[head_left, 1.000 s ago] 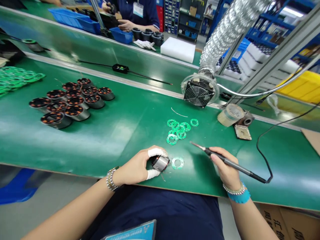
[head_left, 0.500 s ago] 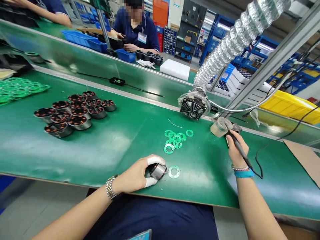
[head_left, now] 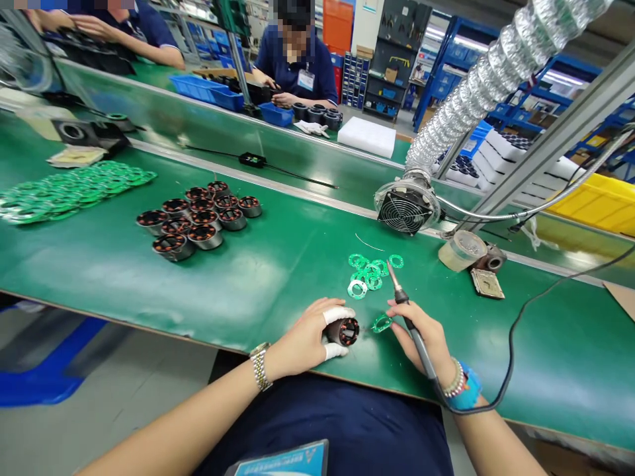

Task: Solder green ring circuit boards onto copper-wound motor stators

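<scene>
My left hand (head_left: pixel 303 338), with white finger covers on thumb and forefinger, grips a motor stator (head_left: pixel 344 332) close to the bench's front edge. The stator lies on its side, its copper windings facing right. Between the thumb and fingertips of my right hand (head_left: pixel 425 330) is a green ring-shaped circuit board (head_left: pixel 381 323), tilted and just right of the stator, apart from it. That same hand also carries a soldering iron (head_left: pixel 415 340), whose tip points up and away towards a small pile of green ring boards (head_left: pixel 368 274).
Several stators (head_left: pixel 203 218) stand grouped at left, beside a sheet of green ring boards (head_left: pixel 74 192). A fan (head_left: pixel 404 213) with a foil duct stands behind the pile. At right are a round tub (head_left: pixel 462 251) and an iron stand (head_left: pixel 489 281). A co-worker (head_left: pixel 297 59) sits opposite.
My right hand has come left from the round tub with the soldering iron and picked up the ring board from the bench. The stator in my left hand has turned its windings rightward.
</scene>
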`<action>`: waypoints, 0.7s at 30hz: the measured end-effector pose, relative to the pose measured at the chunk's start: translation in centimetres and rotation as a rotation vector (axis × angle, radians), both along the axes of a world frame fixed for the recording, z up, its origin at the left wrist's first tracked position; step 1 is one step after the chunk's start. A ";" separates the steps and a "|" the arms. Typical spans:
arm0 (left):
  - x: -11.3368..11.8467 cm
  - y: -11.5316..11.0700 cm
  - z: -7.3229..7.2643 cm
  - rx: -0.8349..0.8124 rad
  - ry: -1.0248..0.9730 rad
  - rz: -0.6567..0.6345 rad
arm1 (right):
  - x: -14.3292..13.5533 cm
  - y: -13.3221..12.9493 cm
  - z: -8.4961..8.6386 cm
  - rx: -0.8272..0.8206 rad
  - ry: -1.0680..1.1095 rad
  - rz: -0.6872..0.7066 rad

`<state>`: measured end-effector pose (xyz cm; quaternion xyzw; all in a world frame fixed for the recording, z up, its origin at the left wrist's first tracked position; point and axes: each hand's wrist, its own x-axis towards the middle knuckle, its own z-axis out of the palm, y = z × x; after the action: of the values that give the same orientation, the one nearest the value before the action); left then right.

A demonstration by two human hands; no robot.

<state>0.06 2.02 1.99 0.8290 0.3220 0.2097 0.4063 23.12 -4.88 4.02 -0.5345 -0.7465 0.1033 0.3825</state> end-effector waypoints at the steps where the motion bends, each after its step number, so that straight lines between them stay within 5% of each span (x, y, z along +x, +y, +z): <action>1: -0.5 0.0 0.0 0.016 0.021 0.018 | -0.3 0.3 0.0 0.006 0.010 -0.002; 5: -2.3 0.5 0.3 -0.128 -0.020 0.012 | -1.4 1.0 -0.3 -0.006 0.071 -0.026; 10: -2.0 1.3 0.7 -0.302 -0.142 0.161 | -2.1 1.2 -0.5 -0.003 0.118 -0.028; 16: -1.8 0.1 1.1 -0.125 -0.021 -0.029 | -2.5 1.1 -0.4 -0.012 0.115 -0.093; 21: -1.2 -1.5 -0.1 0.022 0.013 0.132 | -4.0 0.6 0.3 -0.147 0.316 -0.139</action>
<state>-1.16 0.56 1.94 0.8117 0.3761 0.2341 0.3806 19.08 -4.32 4.35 -0.5883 -0.6289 0.2136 0.4613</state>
